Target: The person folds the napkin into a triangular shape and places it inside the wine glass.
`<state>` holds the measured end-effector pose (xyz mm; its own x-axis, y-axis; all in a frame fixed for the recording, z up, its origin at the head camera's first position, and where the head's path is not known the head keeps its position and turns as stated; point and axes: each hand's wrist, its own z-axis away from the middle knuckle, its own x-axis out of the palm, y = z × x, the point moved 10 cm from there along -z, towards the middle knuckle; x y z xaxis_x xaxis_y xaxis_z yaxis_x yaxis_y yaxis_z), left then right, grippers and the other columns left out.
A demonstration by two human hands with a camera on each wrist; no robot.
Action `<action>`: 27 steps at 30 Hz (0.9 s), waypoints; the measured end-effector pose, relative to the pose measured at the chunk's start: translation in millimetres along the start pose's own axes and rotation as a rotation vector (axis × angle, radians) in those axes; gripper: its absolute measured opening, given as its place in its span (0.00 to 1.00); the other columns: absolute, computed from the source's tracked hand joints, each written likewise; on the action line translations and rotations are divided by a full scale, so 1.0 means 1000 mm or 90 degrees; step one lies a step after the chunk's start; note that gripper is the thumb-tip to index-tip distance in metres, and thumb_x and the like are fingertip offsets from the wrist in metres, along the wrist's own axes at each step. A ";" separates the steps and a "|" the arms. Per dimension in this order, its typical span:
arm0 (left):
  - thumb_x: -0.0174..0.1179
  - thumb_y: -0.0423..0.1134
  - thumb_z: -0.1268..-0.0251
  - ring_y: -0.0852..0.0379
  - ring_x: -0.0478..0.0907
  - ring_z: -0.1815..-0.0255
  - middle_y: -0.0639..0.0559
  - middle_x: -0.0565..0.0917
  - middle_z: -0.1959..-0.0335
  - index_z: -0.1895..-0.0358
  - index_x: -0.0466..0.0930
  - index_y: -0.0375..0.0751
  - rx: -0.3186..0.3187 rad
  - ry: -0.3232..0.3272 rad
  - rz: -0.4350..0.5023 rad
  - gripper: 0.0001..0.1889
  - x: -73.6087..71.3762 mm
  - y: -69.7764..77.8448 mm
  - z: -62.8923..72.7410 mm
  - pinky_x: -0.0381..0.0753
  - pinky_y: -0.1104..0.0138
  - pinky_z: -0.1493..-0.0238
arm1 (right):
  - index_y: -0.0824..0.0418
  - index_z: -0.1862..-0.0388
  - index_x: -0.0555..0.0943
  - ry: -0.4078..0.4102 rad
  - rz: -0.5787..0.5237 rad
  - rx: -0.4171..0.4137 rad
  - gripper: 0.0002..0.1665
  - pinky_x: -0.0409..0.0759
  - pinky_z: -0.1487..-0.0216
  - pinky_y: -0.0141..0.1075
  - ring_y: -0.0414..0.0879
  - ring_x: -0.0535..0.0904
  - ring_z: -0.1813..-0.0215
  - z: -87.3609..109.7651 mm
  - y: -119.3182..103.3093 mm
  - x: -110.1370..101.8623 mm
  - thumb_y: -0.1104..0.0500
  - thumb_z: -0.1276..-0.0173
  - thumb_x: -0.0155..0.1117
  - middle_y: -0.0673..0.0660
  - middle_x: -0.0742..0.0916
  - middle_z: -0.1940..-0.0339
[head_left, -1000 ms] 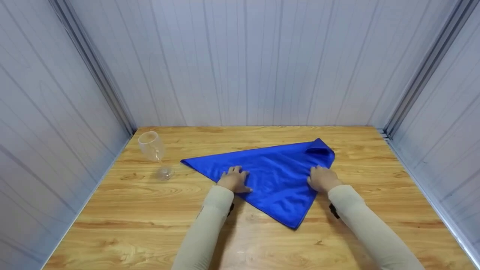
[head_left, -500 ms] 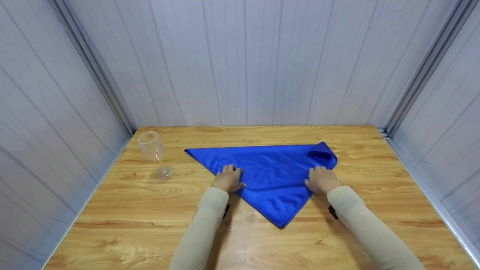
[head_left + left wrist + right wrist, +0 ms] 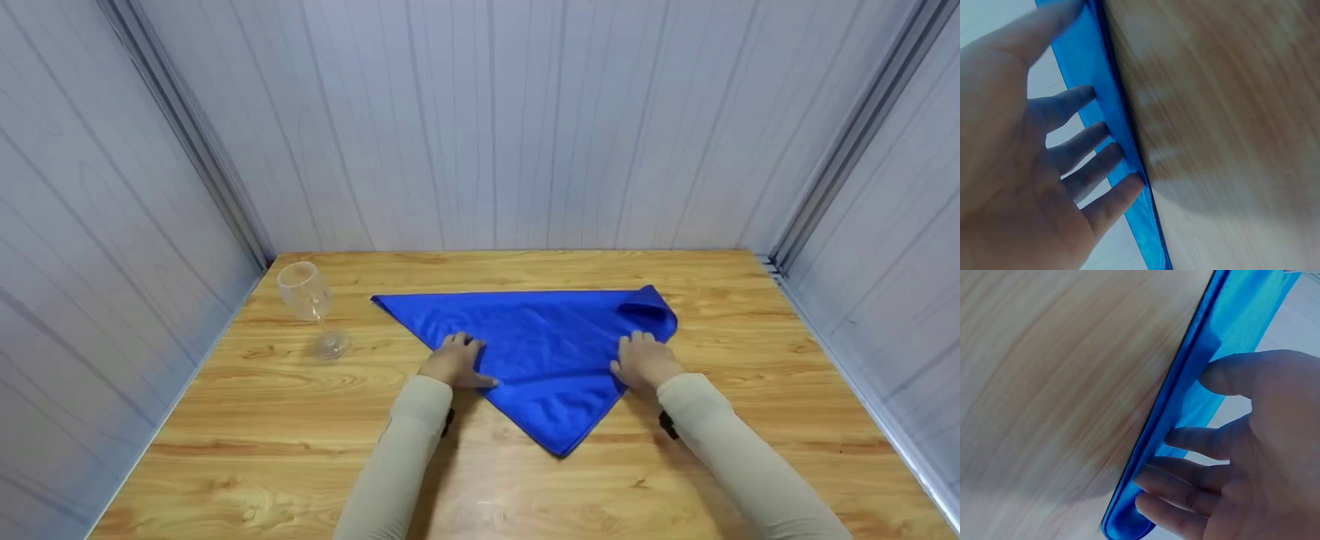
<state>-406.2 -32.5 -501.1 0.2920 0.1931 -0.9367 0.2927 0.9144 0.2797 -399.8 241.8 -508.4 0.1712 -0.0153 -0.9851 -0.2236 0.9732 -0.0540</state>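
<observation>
A blue cloth (image 3: 540, 337), folded into a triangle, lies on the wooden table with its tip towards the person. Its right corner curls over on itself. On the cloth's left slanting edge rests my left hand (image 3: 454, 364), thumb spread away from the fingers. In the left wrist view that hand (image 3: 1039, 146) has its fingertips on the cloth (image 3: 1086, 62) near the edge. At the right slanting edge my right hand (image 3: 645, 360) touches the cloth with slightly bent fingers. The right wrist view shows this hand (image 3: 1230, 455) with thumb and fingers apart, pinching nothing.
A clear wine glass (image 3: 306, 296) stands upright at the back left of the wooden table (image 3: 262, 435), apart from the cloth. Pale panelled walls (image 3: 480, 127) close off the back and both sides.
The cloth has turned, so its far edge now runs level and its near tip has shifted left. My left hand has moved slightly left, its thumb spreading; the right hand has barely moved.
</observation>
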 end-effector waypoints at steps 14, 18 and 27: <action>0.72 0.60 0.44 0.38 0.57 0.25 0.38 0.65 0.28 0.26 0.67 0.41 0.016 0.004 -0.012 0.45 -0.001 0.002 0.003 0.63 0.47 0.30 | 0.79 0.45 0.71 0.015 -0.033 -0.020 0.28 0.75 0.47 0.62 0.70 0.73 0.46 0.005 0.000 -0.001 0.52 0.26 0.59 0.74 0.76 0.52; 0.72 0.60 0.44 0.37 0.58 0.26 0.37 0.66 0.29 0.27 0.68 0.40 0.013 0.004 -0.026 0.45 -0.001 0.003 0.004 0.64 0.47 0.30 | 0.78 0.47 0.71 0.015 -0.030 -0.023 0.27 0.75 0.49 0.61 0.69 0.73 0.47 0.006 0.000 -0.002 0.52 0.26 0.58 0.72 0.76 0.55; 0.73 0.60 0.46 0.37 0.62 0.28 0.36 0.69 0.32 0.29 0.70 0.38 0.013 0.008 -0.042 0.44 -0.001 0.005 0.008 0.67 0.47 0.32 | 0.76 0.52 0.73 0.032 -0.048 -0.049 0.22 0.78 0.53 0.60 0.68 0.76 0.52 0.007 0.001 -0.008 0.55 0.27 0.59 0.71 0.76 0.58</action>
<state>-398.1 -30.9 -497.3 0.2592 0.1370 -0.9561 0.3302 0.9177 0.2210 -394.6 244.4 -499.7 0.1424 -0.1015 -0.9846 -0.2852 0.9483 -0.1390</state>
